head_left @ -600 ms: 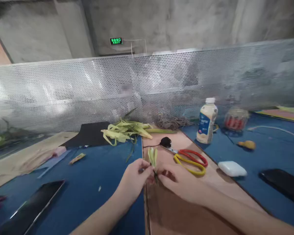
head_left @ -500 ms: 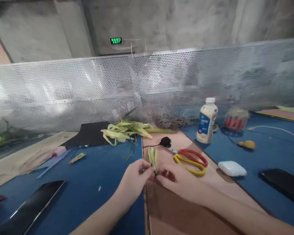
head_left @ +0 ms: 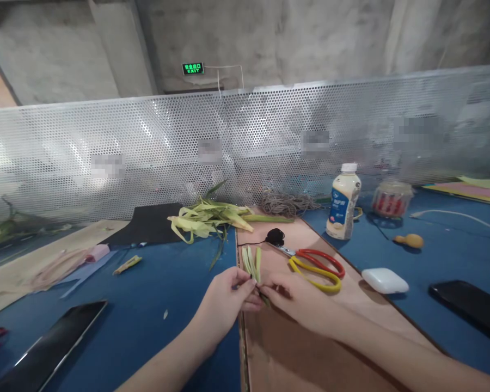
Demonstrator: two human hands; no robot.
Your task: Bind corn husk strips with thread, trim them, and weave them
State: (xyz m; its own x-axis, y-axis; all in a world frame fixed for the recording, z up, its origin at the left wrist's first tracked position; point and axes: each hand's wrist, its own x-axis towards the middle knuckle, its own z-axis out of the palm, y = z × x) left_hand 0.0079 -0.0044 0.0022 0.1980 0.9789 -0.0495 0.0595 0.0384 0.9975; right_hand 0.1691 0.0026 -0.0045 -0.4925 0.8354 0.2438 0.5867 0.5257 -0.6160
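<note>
Between my two hands stands a small bundle of pale green corn husk strips (head_left: 251,262), its strip ends fanned upward. My left hand (head_left: 224,296) is closed, thumb and fingers pinching the bundle from the left. From the right, my right hand (head_left: 294,298) pinches its lower part, with a darker green end poking out below the fingers. Fingertips of both hands nearly meet and hide the middle of the bundle. Just beyond lies a ball of black thread (head_left: 276,237), touching the tip of scissors (head_left: 320,286) with red and yellow handles.
A heap of corn husks (head_left: 212,216) lies ahead, beside grey cord (head_left: 288,204). To the right are a bottle (head_left: 343,204), a jar (head_left: 392,200), a white case (head_left: 385,280) and a dark phone-like object (head_left: 469,305). A phone (head_left: 53,348) lies at left. A perforated metal screen (head_left: 167,141) stands behind.
The husk strips have spread wider at the top and shifted slightly left. A green lower end now shows under my right fingers. Both hands keep their pinch with small finger movements.
</note>
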